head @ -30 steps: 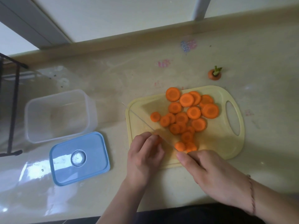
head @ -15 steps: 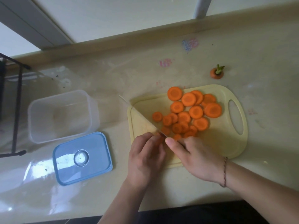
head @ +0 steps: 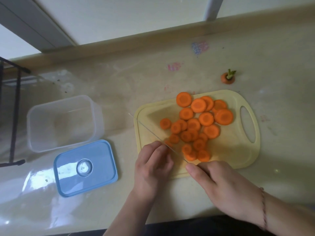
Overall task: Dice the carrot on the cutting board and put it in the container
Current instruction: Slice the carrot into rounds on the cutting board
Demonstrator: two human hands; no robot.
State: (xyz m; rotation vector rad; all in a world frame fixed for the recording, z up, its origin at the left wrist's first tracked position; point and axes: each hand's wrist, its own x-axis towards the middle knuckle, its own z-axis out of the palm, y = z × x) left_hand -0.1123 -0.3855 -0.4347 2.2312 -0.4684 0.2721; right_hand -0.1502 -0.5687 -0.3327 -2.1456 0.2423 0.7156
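Risk to fingers: the left hand [head: 153, 166] sits curled right against the knife blade [head: 153, 133], fingertips at the cutting line; a slip of the edge toward them could nick a finger.
Risk of a rolling piece: whatever carrot stub the left hand holds is almost hidden under its fingers, only a sliver of orange showing at the blade, so it looks small and, I judge, hard to keep steady.
Risk of scatter: the carrot slices [head: 197, 123] lie heaped and overlapping on the cutting board [head: 238, 150]; one at the far edge overhangs the rim and could drop onto the worktop [head: 136, 79].
Task state: the slices are rounds, not dice, and the container [head: 34, 126] holds no carrot that I can see; its blue lid [head: 102, 167] lies beside it, nearer the person.
Left hand: knuckles up, fingers curled down onto the board's near left part, clamped on the stub as far as I can tell.
Right hand: the right hand [head: 219, 189] is closed round the knife handle, which it hides, forefinger stretched forward along the blade's back.
Blade: it runs diagonally away toward the board's far left corner, tip just past the edge.
Leftover: the carrot top [head: 228, 77] stands alone beyond the board.
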